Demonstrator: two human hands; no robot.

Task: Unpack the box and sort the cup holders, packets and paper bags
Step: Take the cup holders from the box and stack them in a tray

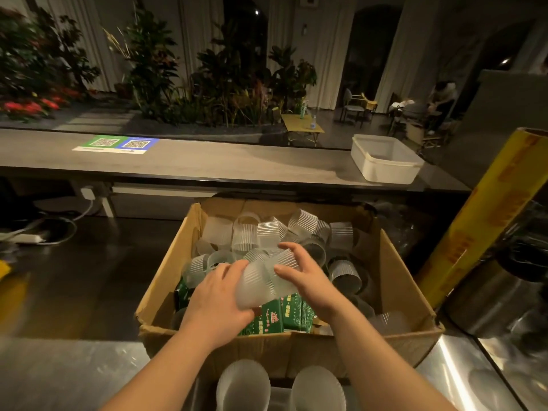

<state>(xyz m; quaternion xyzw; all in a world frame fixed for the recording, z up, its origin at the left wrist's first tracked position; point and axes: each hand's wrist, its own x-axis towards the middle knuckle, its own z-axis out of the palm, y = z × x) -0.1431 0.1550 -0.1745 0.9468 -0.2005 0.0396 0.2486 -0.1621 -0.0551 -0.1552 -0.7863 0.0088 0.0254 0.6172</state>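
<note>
Head view, down into an open cardboard box (394, 262) set on a steel worktop (59, 375). Left hand (216, 298) and right hand (308, 280) both inside the box, clamped on one nested stack (264, 280) of ribbed translucent cup holders, held just above the contents. Left fingers curled together round the near end of the stack; right fingers spread apart and bent over the far end, thumb pressed to its side. Behind and beside the stack, loose cup holders (246, 235) heaped across the far half of the box, some upright, some tipped. Green printed packets (284, 315) standing on edge in the near part, directly under the hands. Outside the box, against its near wall, two further holder stacks (243, 384) side by side. Beyond, a grey counter (207, 161) bearing a white tub (385, 170) and a QR-code card (115, 144). At right, a yellow roll (480, 215), tilted, just beside the box.
</note>
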